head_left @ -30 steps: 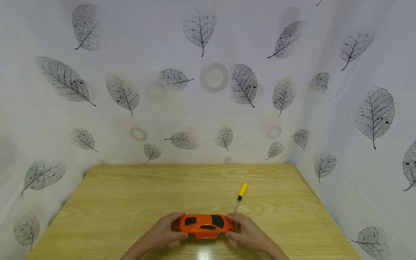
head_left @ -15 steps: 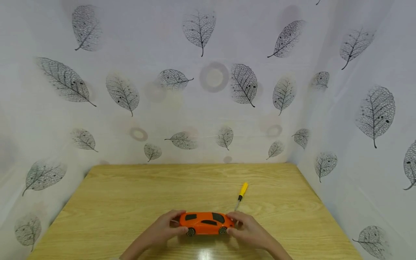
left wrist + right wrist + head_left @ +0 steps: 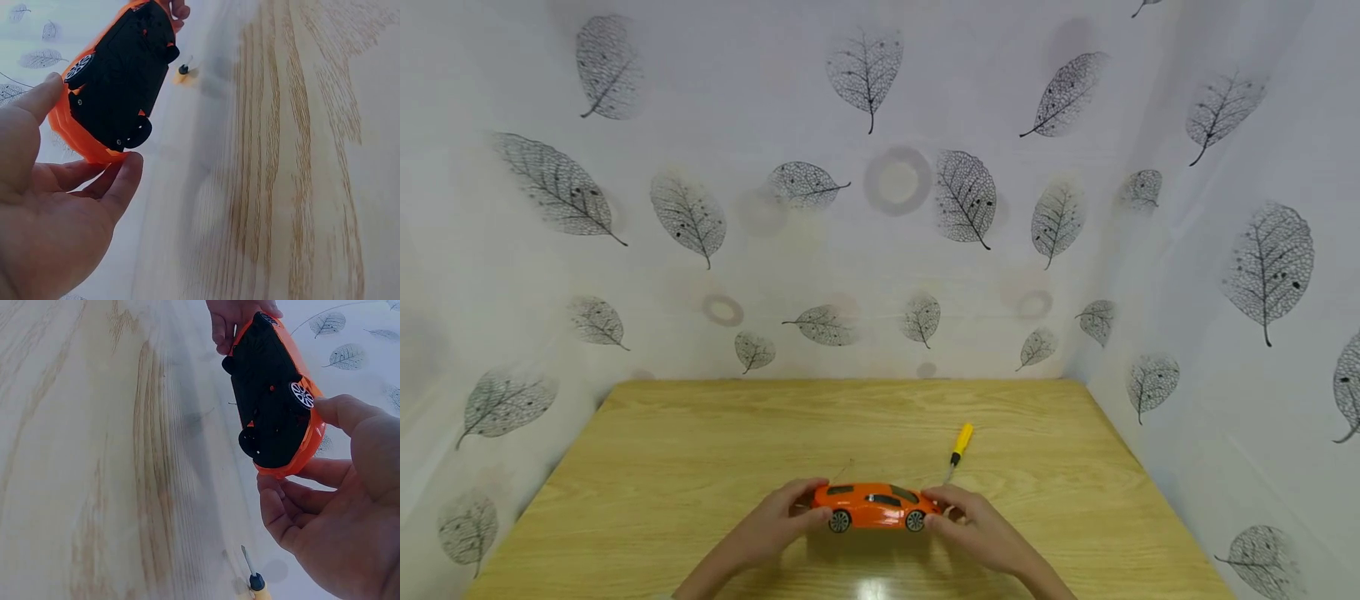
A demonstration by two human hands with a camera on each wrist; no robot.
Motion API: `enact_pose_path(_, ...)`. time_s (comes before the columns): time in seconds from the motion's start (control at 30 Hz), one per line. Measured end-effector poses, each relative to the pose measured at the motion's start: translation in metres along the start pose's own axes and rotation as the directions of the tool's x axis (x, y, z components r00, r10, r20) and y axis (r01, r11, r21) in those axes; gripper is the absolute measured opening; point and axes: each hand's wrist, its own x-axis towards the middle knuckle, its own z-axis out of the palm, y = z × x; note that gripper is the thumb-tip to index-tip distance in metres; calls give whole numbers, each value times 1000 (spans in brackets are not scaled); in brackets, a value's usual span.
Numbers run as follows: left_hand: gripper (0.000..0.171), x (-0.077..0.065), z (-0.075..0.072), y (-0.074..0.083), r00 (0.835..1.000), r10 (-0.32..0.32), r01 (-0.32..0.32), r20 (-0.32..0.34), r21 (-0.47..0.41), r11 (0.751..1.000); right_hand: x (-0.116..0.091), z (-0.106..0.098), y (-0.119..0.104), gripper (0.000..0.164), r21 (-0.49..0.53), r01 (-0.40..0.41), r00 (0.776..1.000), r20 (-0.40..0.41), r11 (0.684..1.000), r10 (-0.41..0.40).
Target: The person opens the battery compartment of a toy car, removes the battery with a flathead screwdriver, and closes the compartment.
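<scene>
An orange toy car (image 3: 880, 507) is held between my two hands, its side with two spoked wheels facing the head camera. My left hand (image 3: 772, 521) grips the car's left end, thumb near a wheel and fingers behind. At the other end, my right hand (image 3: 976, 527) pinches it in the same way. Both wrist views show the car's black underside (image 3: 128, 65), with wheels and small screw holes. A shadow lies on the table under the car, which is raised off the surface.
A yellow-handled screwdriver (image 3: 961, 444) lies on the wooden table (image 3: 737, 433) just beyond my right hand, its metal tip pointing toward me. White sheeting (image 3: 880, 267) with a leaf print closes off the back and sides of the table.
Both hands have lifted the toy car slightly and tilted it, so its roof shows less and its side and wheels show more. The screwdriver has stayed in place.
</scene>
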Motion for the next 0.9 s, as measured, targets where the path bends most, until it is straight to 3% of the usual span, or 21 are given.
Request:
enact_pose_path(0.4,55,4,3,2,998,54,-55,-39,-31,998,-1,0,-2,41,19,11,999,-49,1000,-10)
enact_pose_path(0.63,54,5,4,8,995,44,-44,-89,-6,999,2,-3,-7,43,129,-25,999,-42,991,31)
enact_pose_path(0.9,46,6,3,16,989,30,-27,-142,25,999,5,-3,-8,42,132,-9,998,-61,991,18)
